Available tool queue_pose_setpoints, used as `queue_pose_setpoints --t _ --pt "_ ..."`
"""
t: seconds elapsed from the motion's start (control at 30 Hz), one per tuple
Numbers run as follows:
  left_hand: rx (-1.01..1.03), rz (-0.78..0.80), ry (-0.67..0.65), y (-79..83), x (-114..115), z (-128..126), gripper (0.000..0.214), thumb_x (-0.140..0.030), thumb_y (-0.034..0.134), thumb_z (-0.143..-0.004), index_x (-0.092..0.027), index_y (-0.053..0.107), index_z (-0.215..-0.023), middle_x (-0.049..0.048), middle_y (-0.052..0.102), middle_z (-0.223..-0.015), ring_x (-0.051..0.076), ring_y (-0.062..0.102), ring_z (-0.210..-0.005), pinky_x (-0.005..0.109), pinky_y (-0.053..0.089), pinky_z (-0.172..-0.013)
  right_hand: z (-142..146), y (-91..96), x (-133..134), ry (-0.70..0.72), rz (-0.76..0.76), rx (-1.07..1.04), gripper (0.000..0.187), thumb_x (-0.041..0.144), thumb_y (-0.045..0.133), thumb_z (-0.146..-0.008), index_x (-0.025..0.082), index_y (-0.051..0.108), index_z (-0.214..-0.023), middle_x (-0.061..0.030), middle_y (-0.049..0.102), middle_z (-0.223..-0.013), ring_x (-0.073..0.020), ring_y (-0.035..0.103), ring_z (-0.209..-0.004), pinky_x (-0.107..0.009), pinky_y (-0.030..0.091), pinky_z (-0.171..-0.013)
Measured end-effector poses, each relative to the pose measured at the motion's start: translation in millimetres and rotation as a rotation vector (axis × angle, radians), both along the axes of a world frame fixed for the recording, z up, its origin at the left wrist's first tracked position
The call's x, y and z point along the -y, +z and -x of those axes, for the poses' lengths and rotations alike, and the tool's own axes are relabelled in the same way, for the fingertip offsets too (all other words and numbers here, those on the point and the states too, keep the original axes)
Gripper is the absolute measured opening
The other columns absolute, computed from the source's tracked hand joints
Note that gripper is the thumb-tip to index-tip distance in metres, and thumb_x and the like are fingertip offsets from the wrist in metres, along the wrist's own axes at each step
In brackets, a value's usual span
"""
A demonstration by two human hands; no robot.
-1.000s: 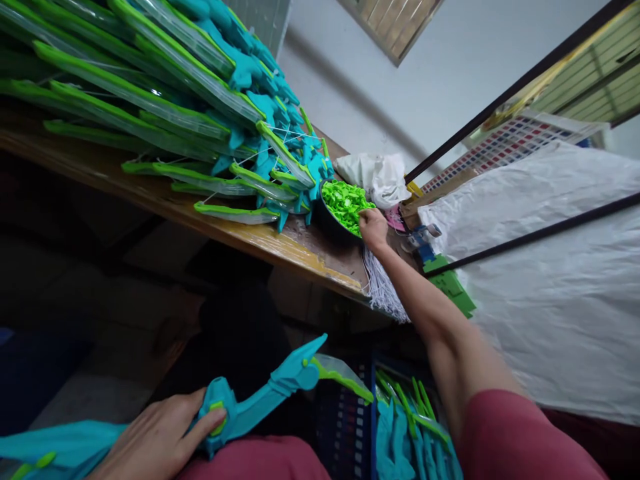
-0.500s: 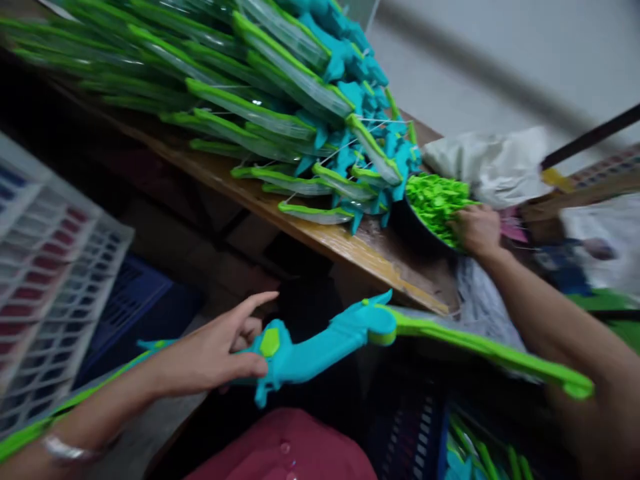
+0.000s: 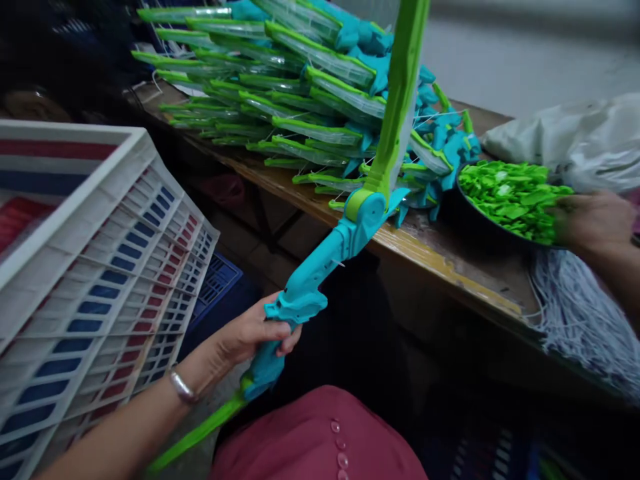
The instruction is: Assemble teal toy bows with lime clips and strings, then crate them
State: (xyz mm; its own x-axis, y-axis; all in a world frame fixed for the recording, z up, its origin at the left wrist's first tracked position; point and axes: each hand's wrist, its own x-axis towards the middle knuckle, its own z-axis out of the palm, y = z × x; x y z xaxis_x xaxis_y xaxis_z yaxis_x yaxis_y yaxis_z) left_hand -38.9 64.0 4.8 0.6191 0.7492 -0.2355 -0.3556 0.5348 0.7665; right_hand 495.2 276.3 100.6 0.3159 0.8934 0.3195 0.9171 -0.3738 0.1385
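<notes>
A toy bow [image 3: 320, 257] with a teal grip and bright green limbs is in my left hand [image 3: 265, 331]. My fingers wrap round its teal handle, the thumb lying across the front. One green limb rises past the workbench, and the other slants down to the lower left. At the right, my right hand [image 3: 597, 217] reaches into a dark bowl [image 3: 485, 217] of small bright green plastic pieces [image 3: 515, 193]. Its fingertips are blurred and partly hidden among the pieces, so their grip does not show.
Many similar toy bows [image 3: 320, 120] are stacked on the wooden workbench [image 3: 440, 283]. A bundle of white strings [image 3: 590, 320] hangs over its edge, near a white sack [image 3: 590, 143]. A white plastic crate [image 3: 115, 287] stands at left, with a blue crate [image 3: 217, 287] behind.
The toy bow has turned from nearly level to steeply upright, its underside facing me. My left fingers have closed round the handle. My right hand stays at the bowl as the view shifts left.
</notes>
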Motion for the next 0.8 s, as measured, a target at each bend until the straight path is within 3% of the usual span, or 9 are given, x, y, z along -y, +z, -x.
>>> queue_pose_setpoints --t 0.1,0.17,0.23,0.27,0.33,0.4,0.5,0.6,0.8 --pt "-0.13 -0.053 0.099 2.4 3.4 1.6 0.039 -0.044 0.081 -0.08 -0.014 0.067 -0.1 0.0043 0.068 -0.077 0.013 0.062 -0.059 0.025 0.047 -0.055 50.2 2.5 34.8 0.102 -0.125 -0.211 0.036 0.02 0.069 -0.094 -0.002 0.071 -0.123 -0.0291 0.073 -0.1 -0.0117 0.062 -0.073 -0.037 0.036 -0.064" --pt "-0.201 -0.082 0.175 2.3 5.3 -0.1 0.038 -0.044 0.079 -0.083 -0.015 0.067 -0.104 0.0063 0.071 -0.082 0.016 0.067 -0.065 0.026 0.053 -0.06 102.7 0.7 76.1 0.356 -0.302 -0.687 0.04 0.021 0.077 -0.088 0.009 0.07 -0.125 -0.0167 0.075 -0.091 -0.011 0.062 -0.065 -0.032 0.043 -0.062" --pt "-0.238 -0.096 0.243 2.5 7.1 -5.4 0.037 -0.042 0.078 -0.086 -0.017 0.066 -0.111 0.0075 0.074 -0.089 0.018 0.07 -0.072 0.027 0.056 -0.064 161.0 -3.9 124.5 0.604 -0.233 -1.036 0.02 0.019 0.082 -0.083 0.012 0.075 -0.1 -0.0079 0.074 -0.078 -0.0108 0.06 -0.058 -0.029 0.048 -0.061" --pt "-0.251 -0.105 0.273 3.3 8.1 -9.1 0.037 -0.04 0.077 -0.087 -0.018 0.065 -0.114 0.0077 0.074 -0.093 0.018 0.071 -0.075 0.027 0.058 -0.066 188.9 -7.3 148.1 0.726 -0.158 -1.129 0.016 0.02 0.083 -0.081 0.015 0.074 -0.093 -0.0062 0.074 -0.082 -0.0119 0.063 -0.064 -0.028 0.051 -0.066" --pt "-0.276 -0.133 0.325 6.5 10.3 -17.9 0.037 -0.038 0.077 -0.089 -0.019 0.065 -0.118 0.0068 0.074 -0.098 0.018 0.071 -0.08 0.027 0.059 -0.07 236.8 -16.6 187.7 0.891 -0.056 -1.311 0.013 0.024 0.08 -0.086 0.02 0.073 -0.096 -0.0042 0.075 -0.09 -0.0144 0.068 -0.076 -0.026 0.054 -0.07" --pt "-0.296 -0.174 0.356 11.5 12.7 -26.5 0.035 -0.036 0.076 -0.09 -0.021 0.066 -0.119 0.0047 0.074 -0.099 0.016 0.07 -0.079 0.026 0.059 -0.071 271.1 -29.1 213.4 0.957 -0.05 -1.411 0.008 0.023 0.075 -0.09 0.021 0.073 -0.097 -0.003 0.071 -0.092 -0.0135 0.067 -0.076 -0.025 0.054 -0.066" --pt "-0.309 -0.267 0.368 18.2 16.4 -35.4 0.027 -0.035 0.072 -0.093 -0.023 0.068 -0.117 0.0023 0.073 -0.102 0.014 0.067 -0.08 0.023 0.057 -0.073 298.2 -48.7 229.1 0.965 -0.141 -1.425 0.006 0.019 0.072 -0.092 0.021 0.074 -0.097 -0.0042 0.064 -0.098 -0.0116 0.065 -0.074 -0.023 0.053 -0.062" --pt "-0.311 -0.325 0.357 20.0 19.9 -38.5 0.022 -0.034 0.07 -0.096 -0.025 0.068 -0.116 0.0003 0.072 -0.103 0.013 0.064 -0.083 0.022 0.055 -0.075 306.2 -60.3 232.2 0.97 -0.209 -1.349 0.009 0.017 0.07 -0.093 0.021 0.075 -0.1 -0.0047 0.061 -0.099 -0.0122 0.066 -0.079 -0.023 0.054 -0.063" --pt "-0.328 -0.341 0.34 19.2 25.5 -40.2 0.023 -0.035 0.068 -0.096 -0.024 0.067 -0.116 -0.0002 0.07 -0.099 0.014 0.064 -0.081 0.023 0.055 -0.074 303.6 -60.4 236.6 0.969 -0.237 -1.341 0.011 0.014 0.068 -0.094 0.022 0.071 -0.101 -0.0022 0.062 -0.095 -0.0115 0.065 -0.078 -0.023 0.054 -0.065"
